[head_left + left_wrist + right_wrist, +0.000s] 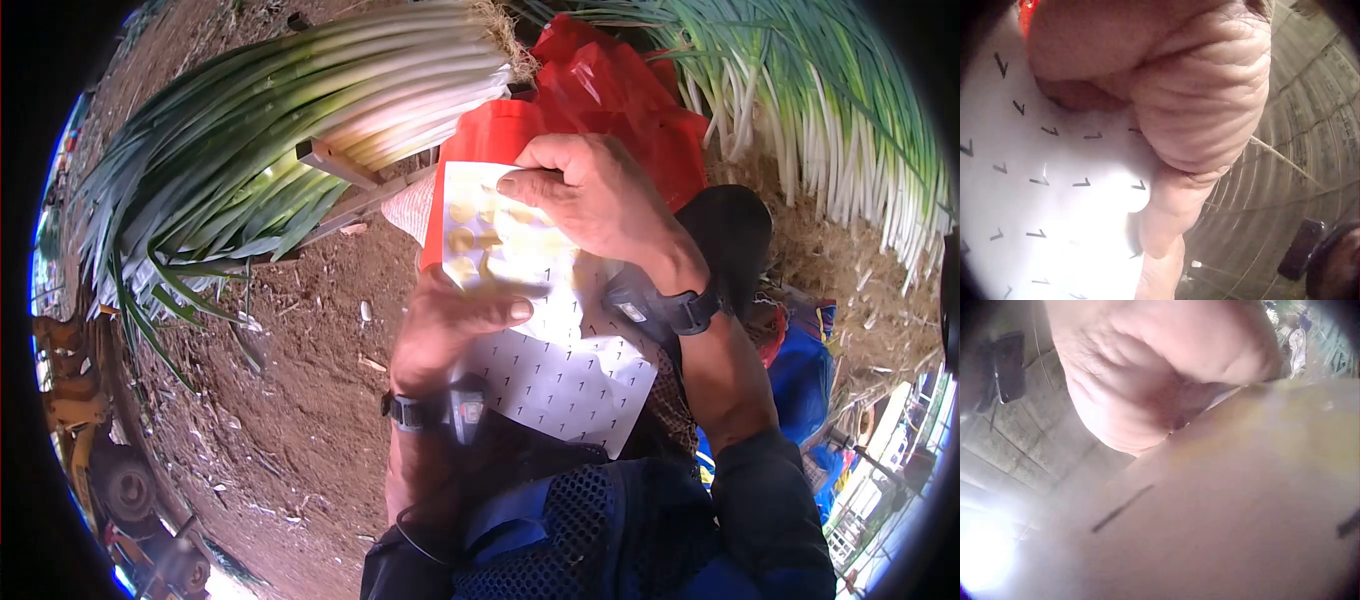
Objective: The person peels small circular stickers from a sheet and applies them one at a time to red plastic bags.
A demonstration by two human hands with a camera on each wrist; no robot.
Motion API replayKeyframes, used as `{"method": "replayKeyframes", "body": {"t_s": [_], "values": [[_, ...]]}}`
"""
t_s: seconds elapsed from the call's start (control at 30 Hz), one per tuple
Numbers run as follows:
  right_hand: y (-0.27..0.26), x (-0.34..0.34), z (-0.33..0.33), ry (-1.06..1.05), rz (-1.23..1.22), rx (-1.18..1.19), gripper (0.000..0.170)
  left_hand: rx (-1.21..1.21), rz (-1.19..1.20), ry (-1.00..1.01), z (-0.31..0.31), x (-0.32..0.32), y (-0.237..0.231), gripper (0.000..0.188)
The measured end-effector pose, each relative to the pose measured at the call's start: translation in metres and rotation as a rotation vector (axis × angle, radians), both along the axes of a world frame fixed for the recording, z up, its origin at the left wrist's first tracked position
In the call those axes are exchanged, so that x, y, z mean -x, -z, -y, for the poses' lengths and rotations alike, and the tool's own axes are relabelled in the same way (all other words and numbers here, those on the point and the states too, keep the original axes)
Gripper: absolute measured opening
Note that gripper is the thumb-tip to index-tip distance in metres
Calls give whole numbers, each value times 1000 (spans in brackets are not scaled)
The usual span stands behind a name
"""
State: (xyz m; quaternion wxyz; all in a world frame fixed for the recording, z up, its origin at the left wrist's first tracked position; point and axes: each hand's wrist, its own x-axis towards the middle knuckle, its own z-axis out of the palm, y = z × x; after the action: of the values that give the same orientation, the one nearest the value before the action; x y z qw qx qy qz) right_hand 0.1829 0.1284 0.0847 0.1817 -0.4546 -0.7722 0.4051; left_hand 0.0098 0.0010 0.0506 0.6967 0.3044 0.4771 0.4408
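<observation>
A white sheet [575, 385] printed with rows of the figure 1 lies across the lap, its upper part bearing round yellow stickers [462, 240]. My left hand [450, 318] grips the sheet's left side, thumb across the face; in the left wrist view, that hand [1204, 106] has its fingers along the edge of the sheet [1041, 206]. My right hand [600, 185] pinches the upper right edge between thumb and forefinger. The right wrist view has this hand [1166, 369] close up on the sheet [1210, 500], blurred there. A red plastic piece [490, 125] shows behind the sheet's top.
Thick leeks [350, 90] lie piled on a metal frame [335, 160] at the upper left. More slender green onions [800, 110] lie at the upper right, beside a red plastic bag [620, 90]. Bare soil [290, 380] spreads to the left. A blue bag [800, 375] sits at right.
</observation>
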Motion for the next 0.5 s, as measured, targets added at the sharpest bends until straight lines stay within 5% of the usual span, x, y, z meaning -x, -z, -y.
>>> {"method": "replayKeyframes", "body": {"t_s": [0.23,0.5], "values": [[10,9,5,5,-57,-21,20,134,-6,-4,4,3,9,43],[29,10,7,-13,-41,31,23,39,27,-82,5,-3,13,25]]}}
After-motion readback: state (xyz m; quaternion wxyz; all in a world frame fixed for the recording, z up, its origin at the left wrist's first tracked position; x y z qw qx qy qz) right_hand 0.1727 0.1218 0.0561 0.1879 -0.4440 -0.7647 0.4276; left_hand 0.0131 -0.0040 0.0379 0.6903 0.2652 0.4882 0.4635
